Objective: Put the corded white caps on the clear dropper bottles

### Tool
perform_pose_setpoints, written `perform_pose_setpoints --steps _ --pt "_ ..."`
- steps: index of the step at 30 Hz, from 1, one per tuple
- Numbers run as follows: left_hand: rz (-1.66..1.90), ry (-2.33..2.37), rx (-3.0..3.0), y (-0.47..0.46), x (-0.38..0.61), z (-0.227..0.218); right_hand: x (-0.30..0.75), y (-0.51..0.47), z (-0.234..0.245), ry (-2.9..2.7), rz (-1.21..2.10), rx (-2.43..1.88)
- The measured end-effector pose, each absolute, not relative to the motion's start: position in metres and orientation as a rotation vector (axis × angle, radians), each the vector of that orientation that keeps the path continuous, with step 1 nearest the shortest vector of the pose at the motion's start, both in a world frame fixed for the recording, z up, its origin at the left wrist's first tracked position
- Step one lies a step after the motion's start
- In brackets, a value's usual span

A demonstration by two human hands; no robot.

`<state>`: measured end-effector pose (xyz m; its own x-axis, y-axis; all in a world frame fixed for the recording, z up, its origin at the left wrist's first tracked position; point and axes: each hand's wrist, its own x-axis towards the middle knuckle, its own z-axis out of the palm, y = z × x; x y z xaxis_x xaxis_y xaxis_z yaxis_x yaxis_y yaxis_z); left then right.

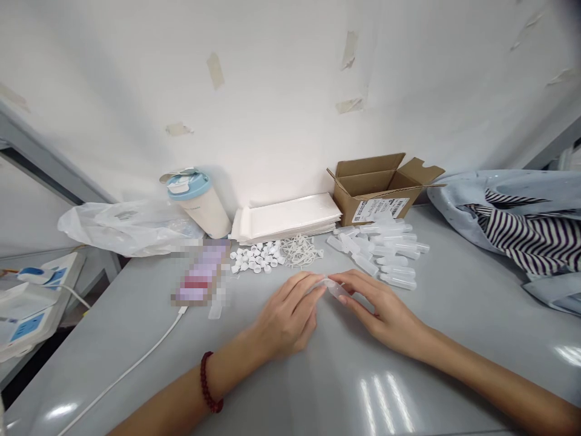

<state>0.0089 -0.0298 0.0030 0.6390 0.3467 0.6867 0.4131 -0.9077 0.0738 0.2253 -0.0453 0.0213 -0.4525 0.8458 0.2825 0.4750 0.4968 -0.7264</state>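
Note:
My left hand (pixel 285 315) and my right hand (pixel 381 309) rest on the grey table (pixel 454 315) with their fingertips meeting. Between the fingertips lies a small clear plastic tube (pixel 332 286), pinched by both hands. A red bead bracelet (pixel 207 383) is on my left wrist. Just beyond the hands lie a pile of clear tubes (pixel 385 251), a heap of small white caps (pixel 256 257) and a tangle of thin white pieces (pixel 302 249).
An open cardboard box (pixel 381 188) and a stack of flat white bags (pixel 285 218) stand at the wall. A blue-lidded cup (pixel 197 203), a crumpled plastic bag (pixel 127 227), a blurred phone (pixel 202 275) with white cable, and striped clothing (pixel 517 230) at right.

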Motion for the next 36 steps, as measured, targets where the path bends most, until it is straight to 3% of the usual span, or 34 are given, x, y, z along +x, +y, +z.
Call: perform_pose_setpoints --steps 11,36 --pt "-1.236 -0.663 -2.756 -0.0336 0.0111 0.0034 0.2208 -0.0469 0.0257 -1.645 1.485 -1.099" --pt "-1.317 -0.597 -2.881 -0.0364 0.0124 0.0076 0.2158 -0.0472 0.0234 -1.219 1.911 -0.746"
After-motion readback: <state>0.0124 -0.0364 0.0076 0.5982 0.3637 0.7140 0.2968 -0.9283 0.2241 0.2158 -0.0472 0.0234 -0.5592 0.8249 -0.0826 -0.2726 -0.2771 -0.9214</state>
